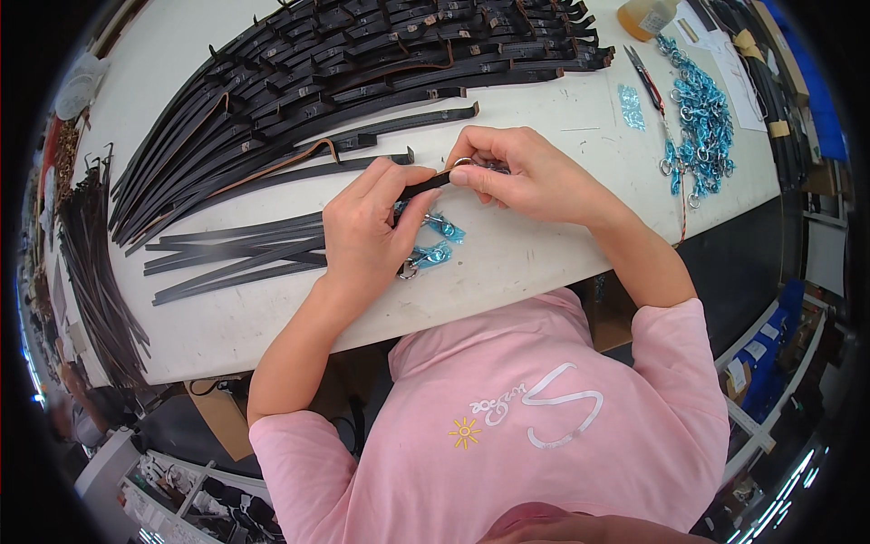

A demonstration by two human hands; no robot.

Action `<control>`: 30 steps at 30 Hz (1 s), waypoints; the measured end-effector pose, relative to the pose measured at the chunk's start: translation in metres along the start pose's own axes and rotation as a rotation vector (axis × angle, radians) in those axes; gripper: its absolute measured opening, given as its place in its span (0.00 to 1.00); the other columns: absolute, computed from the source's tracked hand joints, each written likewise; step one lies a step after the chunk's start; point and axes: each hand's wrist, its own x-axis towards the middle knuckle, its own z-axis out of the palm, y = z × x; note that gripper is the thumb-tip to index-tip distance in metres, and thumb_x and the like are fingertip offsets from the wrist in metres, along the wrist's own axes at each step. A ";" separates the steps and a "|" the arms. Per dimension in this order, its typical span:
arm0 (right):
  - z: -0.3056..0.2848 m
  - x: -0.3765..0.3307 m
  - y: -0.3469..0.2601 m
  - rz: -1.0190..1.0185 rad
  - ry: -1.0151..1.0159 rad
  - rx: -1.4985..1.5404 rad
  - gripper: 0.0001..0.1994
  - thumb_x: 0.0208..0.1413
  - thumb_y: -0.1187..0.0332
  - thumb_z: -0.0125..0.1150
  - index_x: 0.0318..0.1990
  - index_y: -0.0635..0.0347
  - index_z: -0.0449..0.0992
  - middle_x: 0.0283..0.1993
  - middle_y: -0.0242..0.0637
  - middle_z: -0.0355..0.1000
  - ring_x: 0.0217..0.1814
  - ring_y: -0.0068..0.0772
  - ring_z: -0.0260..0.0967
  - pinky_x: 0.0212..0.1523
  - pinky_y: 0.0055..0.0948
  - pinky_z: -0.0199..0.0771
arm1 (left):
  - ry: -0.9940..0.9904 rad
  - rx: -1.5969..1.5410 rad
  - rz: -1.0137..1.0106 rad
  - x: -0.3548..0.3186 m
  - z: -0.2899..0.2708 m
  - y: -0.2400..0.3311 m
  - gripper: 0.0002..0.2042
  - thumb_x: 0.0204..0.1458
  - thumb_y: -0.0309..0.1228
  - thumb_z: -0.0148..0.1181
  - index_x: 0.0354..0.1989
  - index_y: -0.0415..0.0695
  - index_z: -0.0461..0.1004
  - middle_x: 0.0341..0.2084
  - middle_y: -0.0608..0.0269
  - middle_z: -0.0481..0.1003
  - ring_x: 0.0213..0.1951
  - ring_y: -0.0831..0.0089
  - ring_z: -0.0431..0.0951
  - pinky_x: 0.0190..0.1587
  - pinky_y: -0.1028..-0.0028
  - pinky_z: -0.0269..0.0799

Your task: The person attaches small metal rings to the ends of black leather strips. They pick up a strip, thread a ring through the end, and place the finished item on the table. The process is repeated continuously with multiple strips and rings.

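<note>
A black strap (426,186) runs between my two hands above the white table. My left hand (361,222) pinches it between thumb and fingers. At the strap's end, my right hand (526,172) closes its thumb and fingertips around a metal ring (463,161); the rest of the hardware is mostly hidden by the fingers. Under and beside my left hand lie several loose black straps (236,263). Metal clasps in blue wrapping (433,254) show at their right ends.
A large pile of black straps (344,82) covers the far side of the white table (562,281). To the right lie blue-wrapped metal clasps (702,127), cutters (645,80) and a blue plastic piece (631,107). A jar of amber liquid (646,16) stands at the back. More straps (91,263) hang over the left edge.
</note>
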 end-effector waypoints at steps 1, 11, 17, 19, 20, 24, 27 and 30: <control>0.000 0.000 0.001 0.015 -0.006 0.027 0.07 0.64 0.67 0.59 0.40 0.62 0.75 0.22 0.27 0.68 0.24 0.17 0.63 0.27 0.21 0.64 | 0.001 -0.001 0.000 0.000 0.000 0.000 0.08 0.49 0.25 0.70 0.37 0.42 0.80 0.25 0.65 0.73 0.19 0.73 0.71 0.22 0.75 0.66; 0.000 0.001 0.000 0.045 -0.015 0.005 0.08 0.65 0.66 0.58 0.39 0.62 0.74 0.23 0.27 0.68 0.25 0.16 0.63 0.26 0.21 0.65 | -0.004 -0.027 -0.021 0.001 0.000 0.001 0.08 0.50 0.24 0.70 0.37 0.42 0.80 0.25 0.64 0.74 0.19 0.75 0.69 0.22 0.75 0.65; -0.001 0.002 0.001 0.133 -0.050 0.052 0.09 0.67 0.64 0.57 0.39 0.61 0.74 0.23 0.26 0.68 0.25 0.15 0.62 0.26 0.21 0.65 | -0.018 -0.032 -0.046 0.001 0.000 0.000 0.08 0.50 0.25 0.70 0.37 0.42 0.80 0.24 0.65 0.73 0.18 0.76 0.68 0.22 0.76 0.64; 0.000 0.002 0.000 0.137 -0.050 0.045 0.09 0.67 0.64 0.57 0.40 0.60 0.73 0.23 0.26 0.68 0.25 0.15 0.62 0.26 0.21 0.65 | -0.017 -0.032 -0.047 0.001 0.001 -0.001 0.08 0.50 0.25 0.70 0.37 0.42 0.80 0.24 0.65 0.72 0.18 0.76 0.68 0.22 0.76 0.64; 0.000 0.002 0.000 0.128 -0.052 0.046 0.09 0.67 0.64 0.57 0.40 0.60 0.73 0.23 0.26 0.68 0.25 0.15 0.62 0.26 0.21 0.65 | -0.015 -0.030 -0.045 0.001 0.001 -0.001 0.08 0.50 0.25 0.70 0.37 0.42 0.80 0.24 0.65 0.72 0.18 0.76 0.68 0.22 0.75 0.64; -0.001 0.001 0.000 0.069 -0.049 0.057 0.08 0.67 0.65 0.57 0.40 0.60 0.73 0.23 0.25 0.68 0.25 0.15 0.62 0.26 0.20 0.63 | 0.011 -0.053 -0.029 0.000 0.002 -0.001 0.07 0.50 0.25 0.70 0.37 0.42 0.81 0.24 0.65 0.72 0.18 0.76 0.68 0.22 0.75 0.64; 0.000 0.000 0.001 0.044 -0.036 0.069 0.07 0.66 0.65 0.58 0.41 0.60 0.73 0.23 0.25 0.67 0.25 0.14 0.61 0.26 0.20 0.63 | 0.024 -0.039 -0.002 0.000 0.002 -0.002 0.07 0.49 0.25 0.70 0.37 0.42 0.81 0.24 0.65 0.73 0.18 0.75 0.68 0.22 0.75 0.64; 0.000 0.000 0.000 0.043 -0.031 0.070 0.07 0.66 0.66 0.57 0.41 0.60 0.73 0.23 0.25 0.67 0.25 0.14 0.61 0.26 0.19 0.62 | 0.038 -0.049 0.003 0.001 0.003 -0.002 0.07 0.49 0.24 0.71 0.37 0.43 0.81 0.24 0.65 0.73 0.18 0.75 0.69 0.22 0.75 0.64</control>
